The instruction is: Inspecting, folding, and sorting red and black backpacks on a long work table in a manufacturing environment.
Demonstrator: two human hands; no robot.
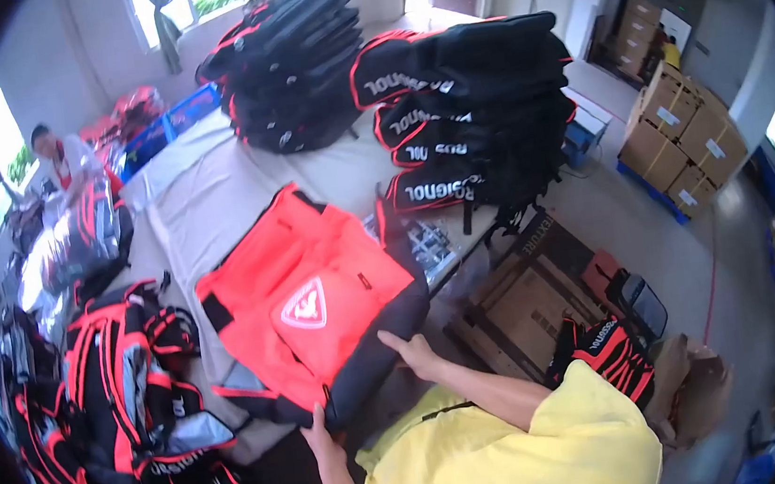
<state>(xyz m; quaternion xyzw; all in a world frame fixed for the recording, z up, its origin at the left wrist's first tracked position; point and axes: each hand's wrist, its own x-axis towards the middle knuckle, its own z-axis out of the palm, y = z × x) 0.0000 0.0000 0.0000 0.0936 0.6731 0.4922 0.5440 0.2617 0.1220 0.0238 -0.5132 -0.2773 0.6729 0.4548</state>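
A bright red-orange backpack [317, 292] with a dark lower edge and a white shield emblem lies flat on the cloth-covered table in front of me. My left hand [318, 427] pinches its near edge, the thumb on top and the other fingers hidden beneath. At the dark right-hand side, my right hand [410, 351] grips the border, with some fingers out of sight under it. A black strap piece [217, 311] sticks out from the backpack's left side. What is inside the bag cannot be seen.
Black-and-red bags rise in two piles [478, 110] [289, 73] at the table's far side. More backpacks [119, 384] crowd the left. Beyond the right table edge stand a large carton [531, 307] and boxes on a pallet [684, 140]. A person [67, 158] works at the far left.
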